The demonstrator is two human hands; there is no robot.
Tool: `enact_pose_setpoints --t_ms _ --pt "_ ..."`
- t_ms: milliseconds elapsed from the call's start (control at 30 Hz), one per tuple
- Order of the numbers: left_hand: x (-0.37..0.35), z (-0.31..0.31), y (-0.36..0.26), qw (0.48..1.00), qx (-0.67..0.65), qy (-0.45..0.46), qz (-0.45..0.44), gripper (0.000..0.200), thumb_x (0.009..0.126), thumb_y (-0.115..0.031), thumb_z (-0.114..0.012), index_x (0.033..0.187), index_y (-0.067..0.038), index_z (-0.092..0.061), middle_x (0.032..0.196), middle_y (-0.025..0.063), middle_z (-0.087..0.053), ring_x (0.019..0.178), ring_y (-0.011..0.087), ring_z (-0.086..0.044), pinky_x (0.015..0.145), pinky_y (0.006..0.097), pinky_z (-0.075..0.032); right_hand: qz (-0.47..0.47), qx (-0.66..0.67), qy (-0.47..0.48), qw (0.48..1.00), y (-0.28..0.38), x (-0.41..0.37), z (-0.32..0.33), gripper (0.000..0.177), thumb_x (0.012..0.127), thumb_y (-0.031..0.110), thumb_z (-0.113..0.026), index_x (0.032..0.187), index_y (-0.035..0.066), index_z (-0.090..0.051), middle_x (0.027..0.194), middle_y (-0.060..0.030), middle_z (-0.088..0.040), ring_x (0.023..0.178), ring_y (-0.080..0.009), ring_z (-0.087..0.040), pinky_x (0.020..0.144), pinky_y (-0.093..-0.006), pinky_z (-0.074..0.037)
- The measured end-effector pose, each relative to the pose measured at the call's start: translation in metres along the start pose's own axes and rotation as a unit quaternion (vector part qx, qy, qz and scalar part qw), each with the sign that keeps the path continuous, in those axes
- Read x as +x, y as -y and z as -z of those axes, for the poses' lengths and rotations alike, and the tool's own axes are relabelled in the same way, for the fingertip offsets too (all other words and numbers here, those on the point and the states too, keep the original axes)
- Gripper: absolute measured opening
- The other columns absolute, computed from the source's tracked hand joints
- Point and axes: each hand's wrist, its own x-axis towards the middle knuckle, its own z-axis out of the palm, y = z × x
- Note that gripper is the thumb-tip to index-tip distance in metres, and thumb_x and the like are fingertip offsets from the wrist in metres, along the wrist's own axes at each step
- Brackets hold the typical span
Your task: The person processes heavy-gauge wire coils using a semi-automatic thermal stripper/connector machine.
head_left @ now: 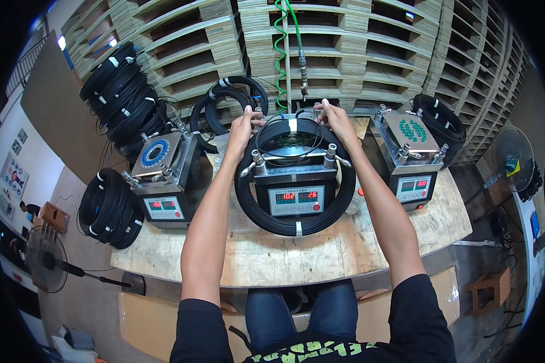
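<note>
A coil of black cable (298, 228) with white tape bands hangs around the front of the middle machine (293, 166), framing its red-lit display (297, 199). Both arms reach over the sides of this coil. My left hand (243, 132) is closed at the machine's back left corner, its fingers on a metal clamp knob (258, 114). At the back right corner my right hand (339, 123) has its thumb and fingers closed about a matching knob, mostly hidden by them. Two front clamp knobs (331, 151) stand untouched. Loose cable ends loop across the machine's top.
A similar machine with a blue ring (155, 153) stands left, another with green parts (413, 130) right. Stacked cable coils (118, 97) rise at left; more coils (442, 124) lie at right. A green air hose (293, 27) hangs before wooden pallets (339, 54). The wooden tabletop (157, 254) supports everything.
</note>
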Motion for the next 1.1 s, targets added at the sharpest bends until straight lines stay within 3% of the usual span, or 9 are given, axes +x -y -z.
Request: enact_pose_setpoints --t_ms 100,300,567,800,967,1100 --pt "0.001 -0.002 -0.001 1.000 0.008 0.001 0.005 0.064 0.108 -0.054 -0.038 0.124 0.000 -0.068 0.096 0.0080 -0.074 0.077 0.0122 -0.058 0.071 0.0267 -0.045 0.010 0.021 -0.011 1.000 0.000 -0.001 -0.001 0.057 0.107 0.053 -0.044 0.118 0.003 -0.071 0.081 -0.0048 -0.067 0.072 -0.0114 -0.058 0.068 -0.0273 -0.047" --pt "-0.004 -0.007 -0.011 0.997 0.076 -0.010 -0.024 0.065 0.107 -0.056 -0.038 0.120 -0.002 -0.072 0.094 0.0068 -0.074 0.077 0.0114 -0.058 0.071 0.0277 -0.044 -0.014 -0.062 -0.064 0.996 0.014 -0.008 -0.004 0.061 0.105 0.054 -0.048 0.107 0.000 -0.075 0.074 -0.0057 -0.068 0.070 -0.0107 -0.059 0.066 -0.0266 -0.046" --pt "-0.004 -0.007 -0.010 0.997 0.069 -0.024 -0.011 0.071 0.106 -0.059 -0.034 0.115 -0.002 -0.074 0.096 0.0085 -0.076 0.087 0.0144 -0.065 0.075 0.0283 -0.045 0.032 -0.091 -0.036 0.995 0.008 -0.003 -0.004 0.062 0.104 0.056 -0.048 0.106 0.001 -0.076 0.075 -0.0070 -0.067 0.072 -0.0103 -0.058 0.068 -0.0258 -0.045" --pt "0.000 -0.004 -0.003 0.998 0.064 -0.015 -0.019 0.069 0.106 -0.059 -0.036 0.117 -0.002 -0.074 0.095 0.0068 -0.075 0.078 0.0114 -0.059 0.071 0.0273 -0.044 0.016 -0.032 -0.031 0.999 0.002 -0.001 -0.004 0.059 0.106 0.053 -0.048 0.107 0.001 -0.074 0.083 -0.0064 -0.068 0.071 -0.0105 -0.058 0.066 -0.0265 -0.044" --pt "0.003 -0.004 -0.001 0.998 0.063 0.008 -0.017 0.068 0.106 -0.059 -0.038 0.119 -0.003 -0.073 0.094 0.0052 -0.074 0.070 0.0091 -0.049 0.069 0.0263 -0.042 0.015 -0.037 -0.059 0.997 0.005 -0.002 -0.006 0.061 0.105 0.054 -0.048 0.106 -0.001 -0.074 0.077 -0.0059 -0.068 0.069 -0.0113 -0.059 0.065 -0.0264 -0.044" --pt "0.003 -0.004 -0.003 0.998 0.056 0.001 -0.003 0.068 0.106 -0.059 -0.037 0.119 -0.003 -0.073 0.096 0.0063 -0.075 0.074 0.0103 -0.054 0.070 0.0265 -0.043 -0.012 -0.061 -0.053 0.997 0.011 -0.006 -0.004 0.063 0.105 0.055 -0.046 0.107 -0.001 -0.074 0.073 -0.0062 -0.068 0.071 -0.0119 -0.060 0.067 -0.0277 -0.046"
